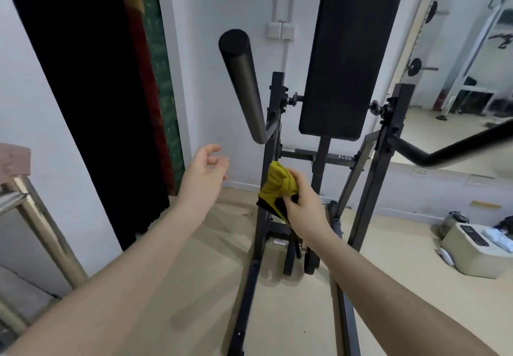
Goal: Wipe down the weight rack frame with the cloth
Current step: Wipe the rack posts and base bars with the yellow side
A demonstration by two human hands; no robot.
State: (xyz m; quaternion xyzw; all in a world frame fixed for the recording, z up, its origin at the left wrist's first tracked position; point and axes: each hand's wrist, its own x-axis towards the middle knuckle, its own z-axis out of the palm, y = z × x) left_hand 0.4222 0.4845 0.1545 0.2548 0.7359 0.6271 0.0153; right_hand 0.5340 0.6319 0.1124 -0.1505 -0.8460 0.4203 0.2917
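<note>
Over by the right wall there's a beige bin [472, 255] with a dark remote-looking thing and some pale packets lying on it, hard to make out what exactly. The right hand [304, 208] bunches a fuzzy yellow-and-black cloth [276, 186] against the left upright of the matte black frame [388, 144]. The left hand [206, 173] hangs free, fingers loosely curled, holding nothing. The padded backrest [352, 50] looks pebbled; the right handle runs out of shot.

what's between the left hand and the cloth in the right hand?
In the head view, only the frame's left upright stands between the left hand and the yellow cloth held by the right hand. Otherwise the gap is bare, showing wall and floor behind.
</note>
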